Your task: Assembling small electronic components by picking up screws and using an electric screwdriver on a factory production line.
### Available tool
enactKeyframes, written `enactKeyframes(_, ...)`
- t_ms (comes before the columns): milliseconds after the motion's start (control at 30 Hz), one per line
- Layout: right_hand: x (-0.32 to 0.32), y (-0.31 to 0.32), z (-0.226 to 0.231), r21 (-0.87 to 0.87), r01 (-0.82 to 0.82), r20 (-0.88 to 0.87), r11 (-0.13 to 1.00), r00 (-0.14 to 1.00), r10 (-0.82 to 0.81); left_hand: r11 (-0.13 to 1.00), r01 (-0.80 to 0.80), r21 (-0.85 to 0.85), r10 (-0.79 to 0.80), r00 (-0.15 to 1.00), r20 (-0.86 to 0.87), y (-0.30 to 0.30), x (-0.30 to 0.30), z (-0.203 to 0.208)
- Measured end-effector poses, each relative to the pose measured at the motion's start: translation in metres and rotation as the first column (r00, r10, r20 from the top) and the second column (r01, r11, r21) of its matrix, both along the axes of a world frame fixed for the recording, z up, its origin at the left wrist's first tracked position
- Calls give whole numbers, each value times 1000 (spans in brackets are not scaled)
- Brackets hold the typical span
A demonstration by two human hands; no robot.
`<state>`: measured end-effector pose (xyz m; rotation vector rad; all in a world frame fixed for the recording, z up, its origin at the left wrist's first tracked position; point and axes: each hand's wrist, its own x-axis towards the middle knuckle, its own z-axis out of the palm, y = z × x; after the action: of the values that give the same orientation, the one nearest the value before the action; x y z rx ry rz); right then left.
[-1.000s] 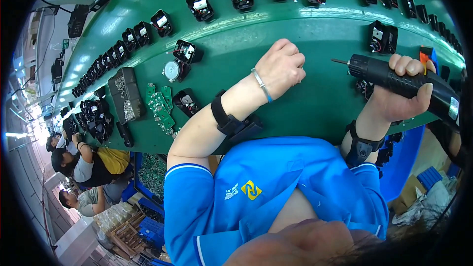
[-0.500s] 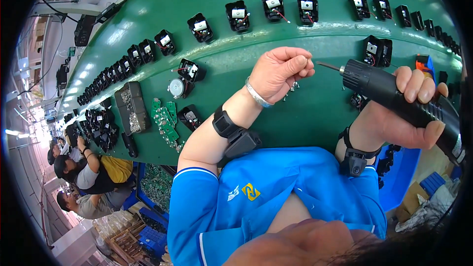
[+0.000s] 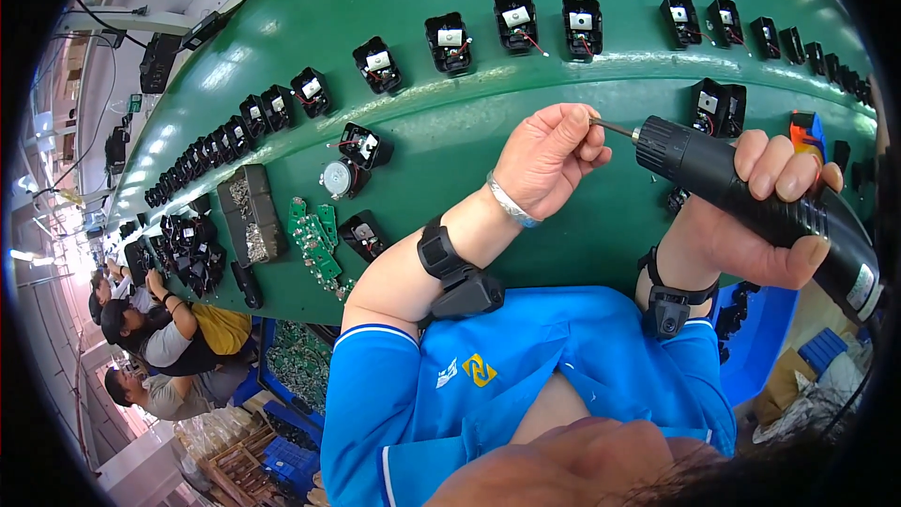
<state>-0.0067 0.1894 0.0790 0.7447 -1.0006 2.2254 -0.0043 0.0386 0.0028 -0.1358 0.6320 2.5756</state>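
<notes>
My right hand (image 3: 765,216) is wrapped around a black electric screwdriver (image 3: 690,152), held nearly level over the bench, its bit (image 3: 615,126) pointing left. My left hand (image 3: 554,164) is closed in a pinch, thumb against forefinger. The bit's tip meets these fingertips; whatever they pinch is too small to make out. To the left of that arm stand a black housing (image 3: 366,145) with a metal plate inside and a round silver part (image 3: 336,179). Beyond the screwdriver, two more black housings (image 3: 709,105) stand side by side.
Black housings (image 3: 448,42) line the green bench (image 3: 422,164) in a long curve. Left lie a divided tray (image 3: 274,230) of small metal parts, green circuit boards (image 3: 317,239) and piled black parts (image 3: 190,249). A blue bin (image 3: 765,338) is at lower right. Other people (image 3: 164,329) work at far left.
The screwdriver has moved slightly left, and its bit now touches my left fingertips, where a gap was before. My left hand has shifted a little right and nearer.
</notes>
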Motion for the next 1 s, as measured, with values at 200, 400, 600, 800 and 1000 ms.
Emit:
enactKeyframes(200,-1,-1,2,84,-7,-86,996,996,14,999,-46,16,45,996,79,7,0,7)
enactKeyframes(400,-6,3,3,65,-22,-76,998,997,27,999,-21,-31,22,999,43,4,-5,10)
enactKeyframes(600,-23,8,5,111,-5,-62,994,998,12,723,-184,-665,-133,909,-396,-14,-35,16)
enactKeyframes(800,-73,-6,-11,-45,131,49,990,990,-128,-118,-885,-451,-631,417,-654,-30,-98,16)
enactKeyframes(1000,-105,-28,-38,107,380,201,919,897,-394,-240,-880,-410,-808,415,-419,-24,-124,-12)
